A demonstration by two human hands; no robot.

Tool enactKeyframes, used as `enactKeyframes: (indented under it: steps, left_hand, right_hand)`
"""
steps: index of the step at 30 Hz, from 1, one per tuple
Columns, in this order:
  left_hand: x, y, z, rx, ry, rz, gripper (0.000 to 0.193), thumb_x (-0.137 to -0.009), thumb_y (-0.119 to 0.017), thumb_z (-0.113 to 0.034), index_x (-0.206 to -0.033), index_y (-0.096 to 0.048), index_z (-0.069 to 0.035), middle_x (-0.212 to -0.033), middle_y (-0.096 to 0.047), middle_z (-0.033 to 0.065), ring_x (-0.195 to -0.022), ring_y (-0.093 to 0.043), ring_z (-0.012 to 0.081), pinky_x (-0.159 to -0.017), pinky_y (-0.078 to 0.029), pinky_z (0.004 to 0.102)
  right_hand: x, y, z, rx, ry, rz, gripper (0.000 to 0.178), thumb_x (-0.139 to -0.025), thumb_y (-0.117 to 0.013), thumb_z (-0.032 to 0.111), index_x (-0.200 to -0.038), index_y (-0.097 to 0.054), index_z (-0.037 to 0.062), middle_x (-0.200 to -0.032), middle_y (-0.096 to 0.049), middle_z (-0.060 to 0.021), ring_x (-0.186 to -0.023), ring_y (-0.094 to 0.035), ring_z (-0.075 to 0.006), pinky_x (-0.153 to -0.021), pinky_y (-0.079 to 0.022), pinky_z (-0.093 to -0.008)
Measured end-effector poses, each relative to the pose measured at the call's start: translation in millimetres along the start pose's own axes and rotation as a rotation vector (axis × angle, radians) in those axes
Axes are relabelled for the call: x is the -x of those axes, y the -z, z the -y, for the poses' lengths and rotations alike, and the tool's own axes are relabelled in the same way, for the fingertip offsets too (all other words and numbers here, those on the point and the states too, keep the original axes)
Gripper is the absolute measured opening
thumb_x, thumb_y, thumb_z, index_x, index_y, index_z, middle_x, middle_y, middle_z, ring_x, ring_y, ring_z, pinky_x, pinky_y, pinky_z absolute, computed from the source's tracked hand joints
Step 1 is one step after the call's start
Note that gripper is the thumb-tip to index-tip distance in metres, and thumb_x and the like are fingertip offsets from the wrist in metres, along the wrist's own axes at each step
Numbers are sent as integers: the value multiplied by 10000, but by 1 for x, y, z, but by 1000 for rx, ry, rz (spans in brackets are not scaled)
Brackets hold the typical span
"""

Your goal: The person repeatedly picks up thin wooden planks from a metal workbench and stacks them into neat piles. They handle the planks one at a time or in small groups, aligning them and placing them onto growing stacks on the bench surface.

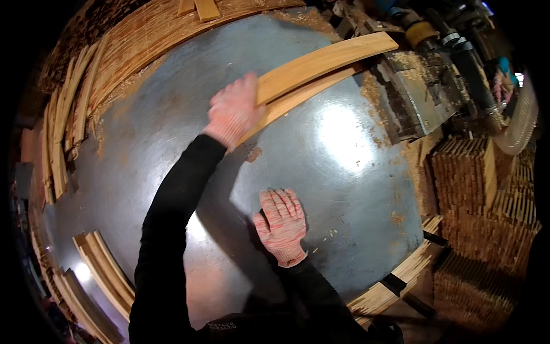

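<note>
The step in hand appears to be guiding a plank (pixel 326 64) on the bench (pixel 149 149) toward the machine (pixel 424 94). The left hand (pixel 234 109) touches its near end, blurred, its grip unclear; the right hand (pixel 281 222) is palm-down, fingers extended, empty. Next probably calls for straight, steady left-hand pressure.

The person I'm watching is wearing a black top (pixel 252 333) with long sleeves (pixel 167 215), pale markings (pixel 222 326) showing toward half past six, plus a left glove (pixel 232 112) at eleven o'clock and a right glove (pixel 282 225) at six, both knitted in streaky red and white.
</note>
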State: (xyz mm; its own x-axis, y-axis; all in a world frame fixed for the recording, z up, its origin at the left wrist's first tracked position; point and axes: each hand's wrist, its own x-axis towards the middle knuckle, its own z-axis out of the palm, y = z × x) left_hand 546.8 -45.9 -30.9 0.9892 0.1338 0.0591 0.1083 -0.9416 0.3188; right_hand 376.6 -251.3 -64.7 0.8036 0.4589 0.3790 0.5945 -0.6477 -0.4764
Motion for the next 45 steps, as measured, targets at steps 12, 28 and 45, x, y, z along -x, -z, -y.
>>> enactKeyframes:
  steps: [12, 28, 45]
  left_hand:
    - [215, 42, 29, 1287, 443, 533, 770, -837, -751, -470, -1387, -493, 4, -1207, -648, 176, -1122, -635, 302, -954, -509, 434]
    - [540, 20, 33, 1780, 1089, -2, 800, -1003, -337, -676, -1420, -491, -12, -1286, -628, 159, -1110, -638, 217, -977, -515, 342]
    - [691, 179, 6, 1640, 1081, -167, 579, -922, -644, -415, -1317, -542, -5, -1006, -713, 115, -767, -710, 172, -517, -537, 268]
  right_hand:
    - [16, -1, 38, -805, -504, 2, 526, -938, -669, 244, -1381, -509, 8, -1226, -644, -154, -1158, -602, -276, -1050, -447, -402]
    - [82, -16, 159, -679, -445, 365, 575, -991, -607, 294, -1470, -448, 18, -1299, -644, -189, -1119, -658, -307, -982, -497, -374]
    - [143, -41, 377, -1335, -272, 680, 712, -986, -651, 340, -1498, -347, -50, -1260, -622, -144, -1108, -596, -194, -923, -490, -286]
